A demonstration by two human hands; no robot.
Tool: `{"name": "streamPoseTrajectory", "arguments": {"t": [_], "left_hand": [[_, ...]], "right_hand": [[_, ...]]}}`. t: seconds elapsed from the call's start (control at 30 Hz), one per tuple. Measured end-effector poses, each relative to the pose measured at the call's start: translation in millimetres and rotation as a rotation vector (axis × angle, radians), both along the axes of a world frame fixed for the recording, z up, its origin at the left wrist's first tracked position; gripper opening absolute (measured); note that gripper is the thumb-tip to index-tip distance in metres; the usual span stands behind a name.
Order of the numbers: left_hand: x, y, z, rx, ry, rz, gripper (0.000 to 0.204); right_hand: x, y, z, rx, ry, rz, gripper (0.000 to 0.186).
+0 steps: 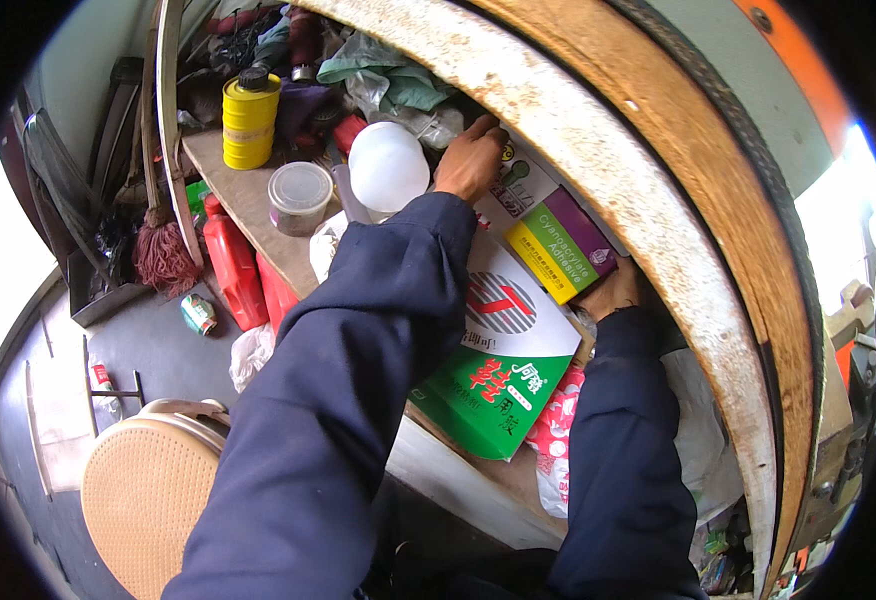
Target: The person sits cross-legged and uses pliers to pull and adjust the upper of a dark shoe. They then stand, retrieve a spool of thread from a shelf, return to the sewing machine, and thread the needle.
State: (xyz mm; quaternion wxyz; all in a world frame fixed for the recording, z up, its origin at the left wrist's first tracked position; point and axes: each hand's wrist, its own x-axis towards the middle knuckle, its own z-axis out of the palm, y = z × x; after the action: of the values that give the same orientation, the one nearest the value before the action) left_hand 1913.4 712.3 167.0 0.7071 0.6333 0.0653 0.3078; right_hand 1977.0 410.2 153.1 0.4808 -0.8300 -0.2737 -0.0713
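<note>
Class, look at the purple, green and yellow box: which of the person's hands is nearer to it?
Right. The right hand is at the lower right edge of the box; the left hand is farther off, up and to the left.

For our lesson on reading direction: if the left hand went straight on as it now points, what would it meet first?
Probably the pale, worn edge of the board beyond the left hand; depth is unclear, so it might pass underneath.
</note>
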Motion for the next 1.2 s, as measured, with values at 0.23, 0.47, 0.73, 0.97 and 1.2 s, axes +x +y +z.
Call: {"name": "streamPoseTrajectory", "arguments": {"t": [0.23,0.47,0.73,0.97,1.2], "left_hand": [[-10.2,-13.5,9.1,0.209,-0.012,0.083,0.065],[-22.6,-17.2,23.0,0.656,-0.214,0.290,0.058],[-97.9,-16.7,38.0,0.510,-0.166,0.191,0.054],[-174.1,-25.9,25.5,0.057,-0.369,0.135,0.055],[-206.5,-24.6,-18.4,0.170,-0.321,0.188,0.054]], "right_hand": [[-4.3,-0.1,4.9,0.062,-0.072,-0.033,0.055],[-17.1,0.0,9.0,0.141,-0.151,-0.061,0.057],[-70.8,-18.7,29.2,0.128,-0.186,-0.049,0.058],[-145.7,-11.0,45.5,0.026,-0.168,0.015,0.060],[-182.1,12.9,38.9,0.029,-0.258,0.030,0.058]]}}
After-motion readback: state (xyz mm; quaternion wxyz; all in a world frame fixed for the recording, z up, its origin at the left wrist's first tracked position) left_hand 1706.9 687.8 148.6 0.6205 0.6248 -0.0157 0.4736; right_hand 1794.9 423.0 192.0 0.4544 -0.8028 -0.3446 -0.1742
